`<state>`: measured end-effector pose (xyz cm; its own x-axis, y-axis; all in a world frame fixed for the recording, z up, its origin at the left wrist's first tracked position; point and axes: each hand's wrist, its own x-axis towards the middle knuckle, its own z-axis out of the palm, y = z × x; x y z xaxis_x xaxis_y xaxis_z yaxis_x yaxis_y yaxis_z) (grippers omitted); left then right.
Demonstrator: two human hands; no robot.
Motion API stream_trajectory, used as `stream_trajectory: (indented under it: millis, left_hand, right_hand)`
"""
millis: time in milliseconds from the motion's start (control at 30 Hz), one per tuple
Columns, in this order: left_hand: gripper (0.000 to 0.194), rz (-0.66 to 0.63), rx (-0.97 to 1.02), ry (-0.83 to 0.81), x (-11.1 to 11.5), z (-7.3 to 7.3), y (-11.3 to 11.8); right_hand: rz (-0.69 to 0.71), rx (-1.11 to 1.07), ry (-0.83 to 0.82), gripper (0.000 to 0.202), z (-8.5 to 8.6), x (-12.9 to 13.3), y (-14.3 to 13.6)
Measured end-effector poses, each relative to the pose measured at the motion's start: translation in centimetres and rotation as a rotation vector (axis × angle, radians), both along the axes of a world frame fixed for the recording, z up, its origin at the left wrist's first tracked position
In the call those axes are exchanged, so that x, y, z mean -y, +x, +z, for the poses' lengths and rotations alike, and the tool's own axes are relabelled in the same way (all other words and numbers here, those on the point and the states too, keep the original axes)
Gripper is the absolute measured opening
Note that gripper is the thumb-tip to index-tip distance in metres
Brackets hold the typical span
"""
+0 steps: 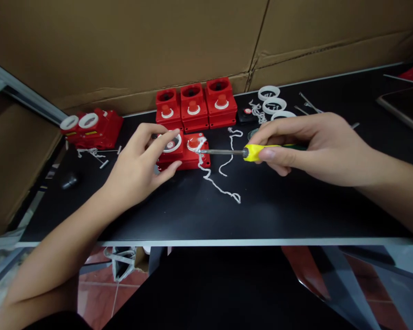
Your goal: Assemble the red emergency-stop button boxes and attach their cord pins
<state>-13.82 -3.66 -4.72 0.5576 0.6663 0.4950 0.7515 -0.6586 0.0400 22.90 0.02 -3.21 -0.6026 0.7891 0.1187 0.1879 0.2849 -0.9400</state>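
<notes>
Behind left hand (134, 160), red box (188, 161) partly hidden.

cord (217, 186) on box (192, 163), three boxes (195, 124) behind, rings (274, 112) right

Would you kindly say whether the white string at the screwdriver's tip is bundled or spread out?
Mostly spread out: the white string trails from the red box onto the tabletop.
</notes>
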Motion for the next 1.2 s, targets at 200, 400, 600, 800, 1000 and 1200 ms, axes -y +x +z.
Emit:
stream_trajectory:
  millis: [200, 400, 600, 800, 1000, 1200]
  left_hand:
    - [0.042, 0.013, 0.041, -0.168, -0.5, 0.8, -0.4]
    - [0.015, 0.0, 0.04, -0.16, -0.5, 1.9, -0.3]
    - [0.013, -0.005, 0.009, -0.216, -0.7, 2.8, -0.8]
    - [0.013, -0.013, 0.041, -0.264, -0.6, 3.3, -0.5]
    - [0.003, -0.042, 0.131, -0.352, -0.3, 3.2, 0.0]
    - [0.009, -0.085, 0.191, -0.319, -0.6, 2.8, -0.3]
  right_hand:
    - [-0.033, -0.039, 0.064, 0.05, 0.3, -0.3, 0.0]
    - [-0.04, -0.051, 0.058, 0.054, 0.3, -0.3, -0.1]
    - [-0.027, -0.02, 0.068, 0.055, 0.1, -0.6, 0.0]
    - [-0.053, -0.048, 0.059, 0.052, -0.3, -0.5, -0.1]
    - [-0.037, -0.002, 0.042, 0.058, -0.2, -0.5, -0.1]
    - [-0.033, -0.022, 0.059, 0.059, -0.4, -0.4, -0.2]
